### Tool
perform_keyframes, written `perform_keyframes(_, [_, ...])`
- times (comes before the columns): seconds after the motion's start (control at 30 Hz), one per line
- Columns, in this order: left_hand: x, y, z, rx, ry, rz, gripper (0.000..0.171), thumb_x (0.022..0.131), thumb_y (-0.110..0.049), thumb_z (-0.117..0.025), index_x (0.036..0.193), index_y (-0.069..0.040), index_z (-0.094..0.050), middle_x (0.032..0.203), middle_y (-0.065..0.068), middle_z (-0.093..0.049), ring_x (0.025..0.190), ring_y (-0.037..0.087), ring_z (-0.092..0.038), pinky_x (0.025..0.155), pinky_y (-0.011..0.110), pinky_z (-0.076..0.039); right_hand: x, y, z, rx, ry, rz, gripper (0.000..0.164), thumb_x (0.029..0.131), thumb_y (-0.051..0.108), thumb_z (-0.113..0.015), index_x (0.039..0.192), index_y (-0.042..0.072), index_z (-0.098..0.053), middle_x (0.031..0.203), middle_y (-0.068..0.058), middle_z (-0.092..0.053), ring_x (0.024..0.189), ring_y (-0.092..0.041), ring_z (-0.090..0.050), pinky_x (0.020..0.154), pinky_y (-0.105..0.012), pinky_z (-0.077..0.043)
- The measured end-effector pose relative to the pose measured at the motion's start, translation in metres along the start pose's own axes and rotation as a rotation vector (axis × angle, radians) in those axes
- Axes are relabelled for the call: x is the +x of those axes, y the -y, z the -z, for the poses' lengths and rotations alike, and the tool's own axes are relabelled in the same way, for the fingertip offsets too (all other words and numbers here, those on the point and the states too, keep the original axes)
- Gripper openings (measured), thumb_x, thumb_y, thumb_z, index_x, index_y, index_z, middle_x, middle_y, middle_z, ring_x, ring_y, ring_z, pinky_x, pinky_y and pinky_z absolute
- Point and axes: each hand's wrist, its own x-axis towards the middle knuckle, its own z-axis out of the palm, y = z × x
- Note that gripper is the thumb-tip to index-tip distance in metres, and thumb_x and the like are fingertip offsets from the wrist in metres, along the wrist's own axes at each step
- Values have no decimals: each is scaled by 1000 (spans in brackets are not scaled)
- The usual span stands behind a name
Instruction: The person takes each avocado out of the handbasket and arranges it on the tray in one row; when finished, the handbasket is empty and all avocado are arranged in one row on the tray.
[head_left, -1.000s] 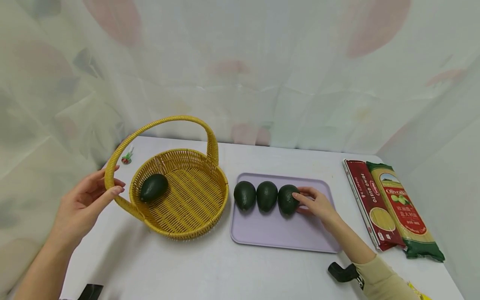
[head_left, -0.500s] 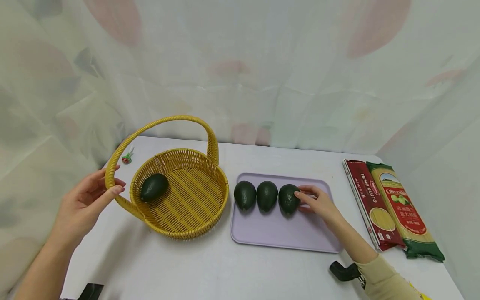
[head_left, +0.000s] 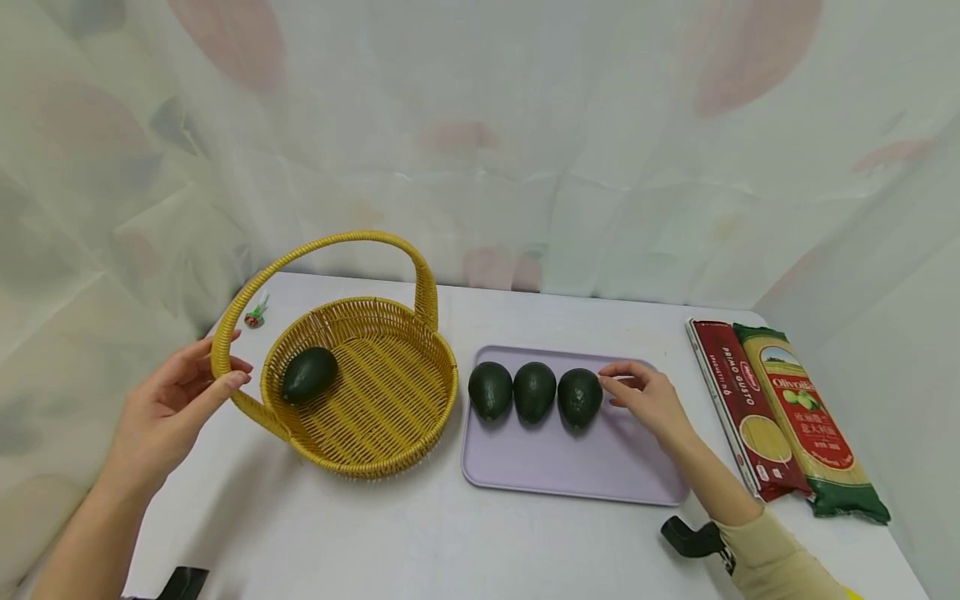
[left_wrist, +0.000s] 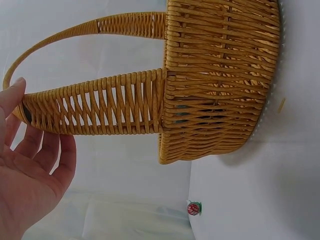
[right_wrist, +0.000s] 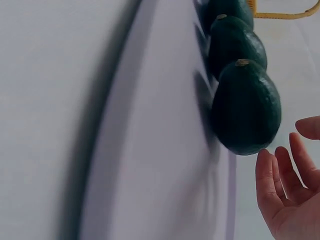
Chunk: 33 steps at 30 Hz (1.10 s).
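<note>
On the left of the head view, my left hand pinches the side of the handle of a yellow woven basket, thumb in front and fingers behind. An avocado lies inside, against the basket's left wall. Three more avocados stand in a row along the back of a lilac tray. My right hand is just right of the rightmost avocado, its fingers loosely bent and holding nothing. In the right wrist view, the fingertips are right at that avocado's lower end.
Two spaghetti packs, a red one and a green-and-gold one, lie at the table's right side. A small red-and-green trinket sits behind the basket on the left. A black curved object is beside my right sleeve.
My right hand has let go of the rightmost avocado and drawn back slightly to the right. The left hand and basket stay nearly in place.
</note>
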Motion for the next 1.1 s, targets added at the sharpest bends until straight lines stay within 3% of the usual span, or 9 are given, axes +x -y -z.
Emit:
perform_keyframes(0.2, [-1,0,0,64,3,5,46,91,12,-58,136,3,-52,99,-3,-67,89,5,-66,81,11,-50,0,9,1,-28,16,58,29,94,18,-68,113,-3,-66,112,-19,-64,94,-12,-62,77,-34,-59])
perform_keyframes(0.4, [-1,1,0,4,-1,5,46,90,14,-57,135,4,-52,100,-2,-68,90,6,-66,82,11,-50,4,15,-1,-130,20,107,25,93,23,-68,110,4,-68,109,-13,-67,98,-26,-64,74,-30,-58])
perform_keyframes(0.6, [-1,3,0,-74,4,-11,47,89,16,-57,135,4,-53,100,1,-68,90,8,-67,82,11,-50,9,27,-7,-281,-5,178,20,91,26,-70,107,14,-70,105,-2,-70,97,-22,-64,73,-34,-50])
perform_keyframes(0.73, [-1,3,0,-37,1,-1,47,90,15,-57,135,3,-53,101,0,-68,90,8,-67,83,11,-49,11,35,-14,-319,-16,238,18,89,23,-72,106,16,-71,103,-1,-70,93,-20,-66,76,-37,-52])
perform_keyframes(1.1, [-1,4,-2,-49,-11,-7,47,90,16,-56,134,1,-54,98,-1,-69,87,6,-67,82,10,-49,18,50,-38,-199,84,272,24,89,19,-72,112,12,-69,113,-4,-66,97,-20,-65,85,-40,-55])
